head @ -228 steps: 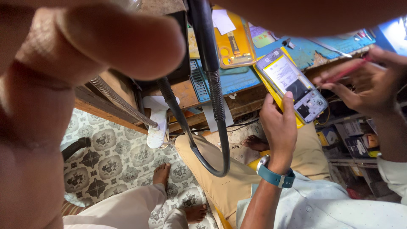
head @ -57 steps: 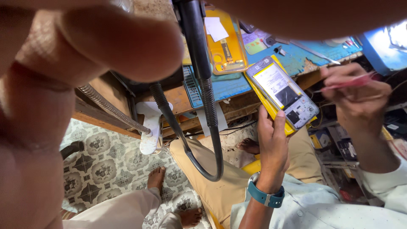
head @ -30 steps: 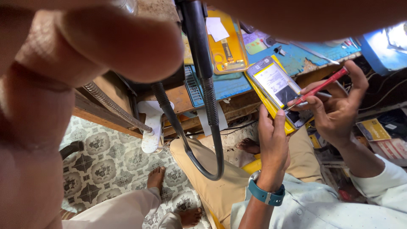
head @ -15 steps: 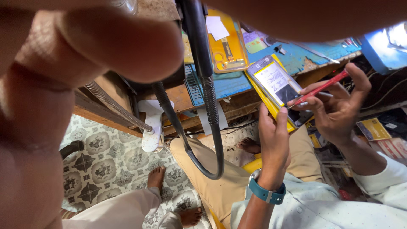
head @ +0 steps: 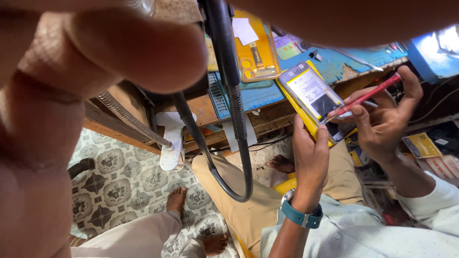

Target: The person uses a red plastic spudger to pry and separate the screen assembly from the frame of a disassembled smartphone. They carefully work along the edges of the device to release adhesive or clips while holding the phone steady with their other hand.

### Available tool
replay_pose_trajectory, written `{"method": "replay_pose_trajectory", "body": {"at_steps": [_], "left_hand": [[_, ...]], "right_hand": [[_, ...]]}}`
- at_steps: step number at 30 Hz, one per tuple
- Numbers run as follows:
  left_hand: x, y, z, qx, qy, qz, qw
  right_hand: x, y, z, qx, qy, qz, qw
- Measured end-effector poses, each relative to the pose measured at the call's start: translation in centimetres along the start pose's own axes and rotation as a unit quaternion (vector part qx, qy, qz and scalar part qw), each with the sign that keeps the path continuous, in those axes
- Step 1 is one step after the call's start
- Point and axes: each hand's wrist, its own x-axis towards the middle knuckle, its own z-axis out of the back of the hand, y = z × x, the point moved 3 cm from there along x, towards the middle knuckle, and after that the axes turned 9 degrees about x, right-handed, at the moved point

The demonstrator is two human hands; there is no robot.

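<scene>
While the left hand [head: 310, 160] grips the opened phone [head: 313, 98] from below, fingers wrapped around its near edge and a blue wristband [head: 301, 216] showing on the wrist, the right hand [head: 382, 122] pinches a red screwdriver [head: 366, 97] between thumb and fingers. The phone's long axis runs from near right to far left, tilted up off the blue work mat [head: 253, 93]. The screwdriver lies across from the right, its tip touching the phone's exposed inside near the lower right corner, so the right hand is the nearer one to the working spot. A black flexible lamp arm [head: 234, 105] hangs in the left foreground, and large blurred fingers [head: 95, 62] cover the far left of the view.
</scene>
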Motion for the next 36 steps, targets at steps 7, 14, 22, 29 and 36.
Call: {"method": "replay_pose_trajectory", "body": {"at_steps": [7, 14, 22, 29, 36], "left_hand": [[0.0, 0.2, -0.1, -0.017, 0.0, -0.004, 1.0], [0.0, 0.1, 0.0, -0.021, 0.003, -0.003, 1.0], [-0.2, -0.1, -0.1, -0.053, 0.013, 0.042, 0.998], [-0.3, -0.7, -0.4, -0.057, 0.012, 0.011, 0.998], [-0.2, -0.4, -0.6, -0.08, 0.012, 0.022, 0.996]], "right_hand": [[0.4, 0.6, -0.5, -0.008, 0.031, 0.01, 0.999], [0.5, 1.0, -0.8, -0.008, 0.058, 0.019, 0.998], [2.9, 3.2, -1.8, -0.117, 0.184, 0.154, 0.964], [6.4, 4.2, -1.6, -0.034, 0.335, 0.204, 0.919], [7.5, 3.6, -1.9, -0.027, 0.359, 0.18, 0.916]]}}
